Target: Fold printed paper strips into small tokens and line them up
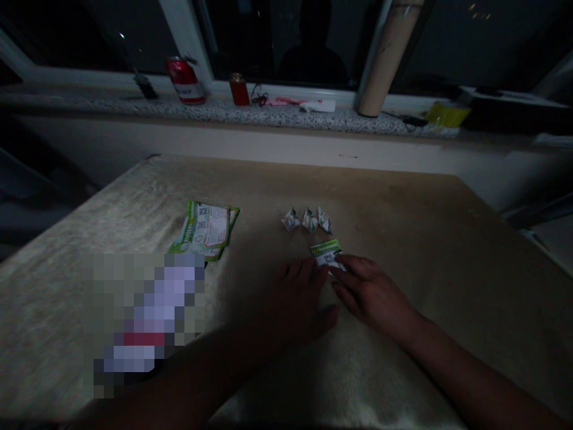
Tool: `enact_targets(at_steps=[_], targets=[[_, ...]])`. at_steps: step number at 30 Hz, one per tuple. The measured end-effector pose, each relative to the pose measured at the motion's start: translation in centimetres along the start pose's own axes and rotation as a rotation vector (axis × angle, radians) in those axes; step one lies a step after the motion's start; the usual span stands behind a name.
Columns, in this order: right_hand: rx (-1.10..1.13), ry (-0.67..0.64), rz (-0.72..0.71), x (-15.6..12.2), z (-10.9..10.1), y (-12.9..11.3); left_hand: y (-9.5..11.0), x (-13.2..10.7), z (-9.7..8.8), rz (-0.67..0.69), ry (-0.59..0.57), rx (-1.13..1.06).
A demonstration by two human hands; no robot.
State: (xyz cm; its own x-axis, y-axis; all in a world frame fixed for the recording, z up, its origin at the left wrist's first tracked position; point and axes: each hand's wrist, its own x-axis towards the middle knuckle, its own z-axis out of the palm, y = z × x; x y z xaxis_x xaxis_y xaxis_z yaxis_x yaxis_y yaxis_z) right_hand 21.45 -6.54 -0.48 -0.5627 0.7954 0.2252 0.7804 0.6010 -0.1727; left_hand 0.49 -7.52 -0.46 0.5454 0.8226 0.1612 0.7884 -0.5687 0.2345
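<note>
A small green-and-white printed leaflet [330,254] with a square code lies on the cloth-covered table, its lower part hidden by fingers. At its lower left edge, my left hand [298,295] has its fingers bent down against the paper, thumb pointing right. My right hand [364,283] presses its fingers together on the lower right side of the same leaflet. Just beyond the leaflet sit three small folded paper pieces in a row: a left one [290,220], a middle one [309,220] and a right one [324,220]. They carry similar print.
A stack of similar leaflets [203,230] lies on the left of the table [403,221]. Nearer me is a blurred-out long object [154,304]. On the speckled windowsill [215,110] stand a red can [184,80], a red jar [239,91] and a tall tube [388,57].
</note>
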Motion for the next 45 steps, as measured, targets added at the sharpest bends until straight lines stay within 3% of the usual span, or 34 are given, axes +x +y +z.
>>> enact_targets(at_steps=[17,23,28,37,45], targets=[[-0.041,-0.024,0.021,0.1,-0.2,-0.5,-1.7,0.6,0.1,-0.083,0.026,0.075],[-0.041,-0.039,0.044,0.2,-0.6,-0.9,-1.2,0.3,0.1,0.078,-0.001,0.020],[-0.033,-0.038,0.073,0.3,-0.2,-0.8,-1.0,0.3,0.0,0.048,0.006,0.010],[-0.052,-0.031,0.122,2.2,0.0,0.8,-1.0,0.4,-0.2,0.055,0.005,-0.006],[0.061,-0.028,0.109,2.0,0.3,2.7,-0.7,0.2,-0.3,0.097,-0.031,0.034]])
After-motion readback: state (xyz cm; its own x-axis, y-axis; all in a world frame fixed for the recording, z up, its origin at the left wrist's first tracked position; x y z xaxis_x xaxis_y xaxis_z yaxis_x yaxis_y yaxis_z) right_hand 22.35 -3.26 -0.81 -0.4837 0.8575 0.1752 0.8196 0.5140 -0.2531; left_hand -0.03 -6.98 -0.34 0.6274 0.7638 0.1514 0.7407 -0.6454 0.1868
